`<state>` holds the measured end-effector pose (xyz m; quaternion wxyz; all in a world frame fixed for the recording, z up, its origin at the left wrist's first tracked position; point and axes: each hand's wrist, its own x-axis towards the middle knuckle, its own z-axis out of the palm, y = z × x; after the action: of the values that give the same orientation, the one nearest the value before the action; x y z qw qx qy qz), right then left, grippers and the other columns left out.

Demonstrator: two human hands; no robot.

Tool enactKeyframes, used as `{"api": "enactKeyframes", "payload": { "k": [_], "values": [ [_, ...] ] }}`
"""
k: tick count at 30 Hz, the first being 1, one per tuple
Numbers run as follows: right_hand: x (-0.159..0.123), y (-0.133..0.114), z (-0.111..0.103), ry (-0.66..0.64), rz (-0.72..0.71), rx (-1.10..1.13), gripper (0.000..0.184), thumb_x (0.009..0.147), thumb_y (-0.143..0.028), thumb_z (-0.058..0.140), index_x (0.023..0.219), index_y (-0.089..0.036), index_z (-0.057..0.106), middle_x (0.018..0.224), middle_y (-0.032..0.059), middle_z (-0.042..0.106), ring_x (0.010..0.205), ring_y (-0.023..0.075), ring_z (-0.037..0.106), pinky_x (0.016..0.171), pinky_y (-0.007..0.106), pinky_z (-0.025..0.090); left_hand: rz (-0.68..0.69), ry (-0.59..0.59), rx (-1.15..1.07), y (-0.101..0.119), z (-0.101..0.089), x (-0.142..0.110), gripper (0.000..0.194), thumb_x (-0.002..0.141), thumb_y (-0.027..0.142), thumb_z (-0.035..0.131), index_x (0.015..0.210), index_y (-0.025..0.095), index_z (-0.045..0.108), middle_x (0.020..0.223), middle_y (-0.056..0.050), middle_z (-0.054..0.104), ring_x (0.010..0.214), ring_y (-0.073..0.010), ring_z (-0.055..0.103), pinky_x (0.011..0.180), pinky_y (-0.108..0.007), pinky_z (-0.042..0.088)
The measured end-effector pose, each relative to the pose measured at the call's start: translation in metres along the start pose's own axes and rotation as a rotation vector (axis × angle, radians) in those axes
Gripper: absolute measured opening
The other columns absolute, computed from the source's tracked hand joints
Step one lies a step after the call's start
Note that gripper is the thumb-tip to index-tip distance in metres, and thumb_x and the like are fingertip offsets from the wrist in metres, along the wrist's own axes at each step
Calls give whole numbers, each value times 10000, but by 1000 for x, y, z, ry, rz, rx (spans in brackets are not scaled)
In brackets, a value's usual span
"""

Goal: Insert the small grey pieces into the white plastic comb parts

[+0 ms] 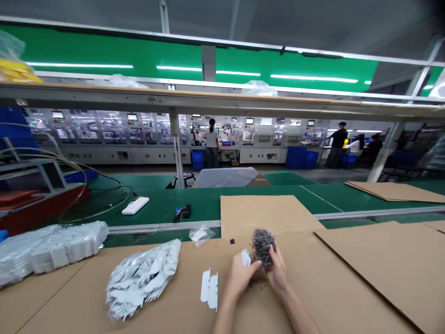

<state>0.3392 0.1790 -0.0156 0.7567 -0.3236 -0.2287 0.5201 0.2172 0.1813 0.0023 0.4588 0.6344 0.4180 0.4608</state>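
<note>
Just right of centre, above the cardboard, my left hand (pixel 239 274) is closed around a small white plastic piece (pixel 246 258), mostly covered by the fingers. My right hand (pixel 278 271) grips the right side of a clump of tiny dark grey parts (pixel 262 246); whether a clear bag encloses them I cannot tell. The left thumb reaches close to the clump's lower edge. A few loose grey bits lie on the cardboard below. Left of my left hand rest two flat white plastic pieces (pixel 209 288), side by side. Farther left lies a clear bag full of white plastic pieces (pixel 142 278).
Wrapped stacks of white parts (pixel 52 248) lie at far left. A small clear bag (pixel 200 235), a black object (pixel 182 213) and a white box (pixel 135 205) sit farther back. Cardboard sheets (pixel 385 264) lie at right. A shelf beam (pixel 215 101) crosses above; people stand beyond.
</note>
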Motion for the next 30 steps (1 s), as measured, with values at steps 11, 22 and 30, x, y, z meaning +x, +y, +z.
{"api": "enactKeyframes", "payload": {
  "k": [11, 22, 30],
  "values": [
    [-4, -9, 4, -50, -5, -6, 498, 697, -396, 585, 1157, -270, 439, 977, 13, 634, 901, 191, 572, 767, 332, 456, 28, 83, 80, -6, -5, 1, 69, 640, 177, 568, 649, 149, 505, 569, 29, 527, 540, -111, 476, 492, -190, 339],
    [-6, -10, 6, -55, 9, -15, 500, 684, -407, 591, 1143, -259, 456, 904, 28, 658, 841, 217, 600, 769, 384, 455, -90, 69, -100, -10, -1, 5, 165, 553, 161, 641, 650, 143, 509, 605, 6, 585, 597, -148, 541, 532, -202, 392],
    [-3, -6, 2, -52, 23, 2, 517, 688, -401, 592, 1161, -258, 441, 923, 25, 654, 814, 199, 604, 757, 356, 454, -147, 35, -137, -4, -2, 1, 265, 506, 243, 697, 693, 149, 535, 686, -18, 607, 679, -178, 543, 598, -224, 401]
  ]
}}
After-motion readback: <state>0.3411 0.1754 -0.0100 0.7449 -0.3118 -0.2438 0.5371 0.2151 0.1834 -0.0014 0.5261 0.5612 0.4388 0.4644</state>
